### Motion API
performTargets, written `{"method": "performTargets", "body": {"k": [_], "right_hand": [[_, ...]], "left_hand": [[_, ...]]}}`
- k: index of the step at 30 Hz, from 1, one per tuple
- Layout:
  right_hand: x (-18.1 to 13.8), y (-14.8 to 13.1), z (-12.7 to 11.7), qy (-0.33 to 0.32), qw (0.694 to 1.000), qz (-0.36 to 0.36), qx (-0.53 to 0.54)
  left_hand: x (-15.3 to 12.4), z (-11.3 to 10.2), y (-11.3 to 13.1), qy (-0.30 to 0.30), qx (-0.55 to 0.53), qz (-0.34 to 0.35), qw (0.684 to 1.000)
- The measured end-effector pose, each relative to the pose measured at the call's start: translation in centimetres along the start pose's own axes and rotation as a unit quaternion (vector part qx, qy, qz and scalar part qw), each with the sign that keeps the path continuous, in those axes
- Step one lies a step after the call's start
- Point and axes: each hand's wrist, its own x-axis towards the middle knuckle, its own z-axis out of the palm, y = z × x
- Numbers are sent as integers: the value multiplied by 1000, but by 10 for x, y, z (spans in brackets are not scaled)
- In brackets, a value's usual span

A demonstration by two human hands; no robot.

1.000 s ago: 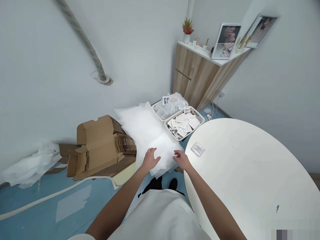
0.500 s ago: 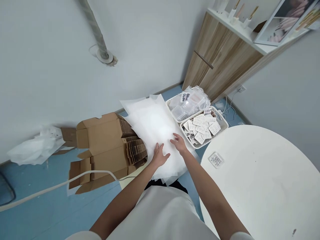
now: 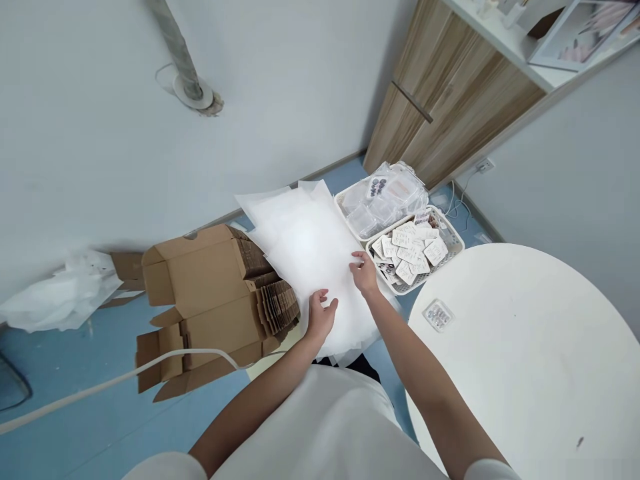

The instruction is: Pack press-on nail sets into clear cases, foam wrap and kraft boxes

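A stack of thin white foam sheets (image 3: 305, 247) lies on a low surface in front of me. My left hand (image 3: 320, 315) rests flat on the near part of the stack, fingers spread. My right hand (image 3: 364, 273) lies on the stack's right edge with its fingers curled down onto the top sheet, close to a white basket (image 3: 453, 250) of small white packets. Whether the right fingers pinch a sheet is hidden.
A second basket (image 3: 345, 200) behind holds clear plastic bags. Flattened cardboard boxes (image 3: 210, 300) pile up at left. A round white table (image 3: 525, 360) at right carries a small clear case (image 3: 437, 314). A wooden cabinet (image 3: 450, 113) stands behind, and a white cable (image 3: 100, 387) crosses the blue floor.
My view has tilted down and closer. My right hand moved from the stack's near corner up along its right edge. My left hand stays on the near part.
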Motion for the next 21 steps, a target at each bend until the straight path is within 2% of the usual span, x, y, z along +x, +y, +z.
{"method": "performTargets", "body": {"k": [3,7,10,15,18,21], "right_hand": [[-3,-7,-9,-6,999,-28,-22],[-8,-12,-20,-24,998,-37,-40],[-10,-16,-28,-56,983,-88,-153],[-8,-28,-39,-76,888,-211,-401],[-8,-37,-44,-73,831,-287,-471],[-14,-48,-48,-120,779,-379,-486]], "left_hand": [[-5,-2,5,29,1,-32,999],[-6,-1,9,15,-57,-71,996],[-1,3,10,19,-112,-104,988],[11,11,10,32,-181,-135,974],[15,15,12,31,-202,-148,968],[17,17,15,37,-224,-155,961]]}}
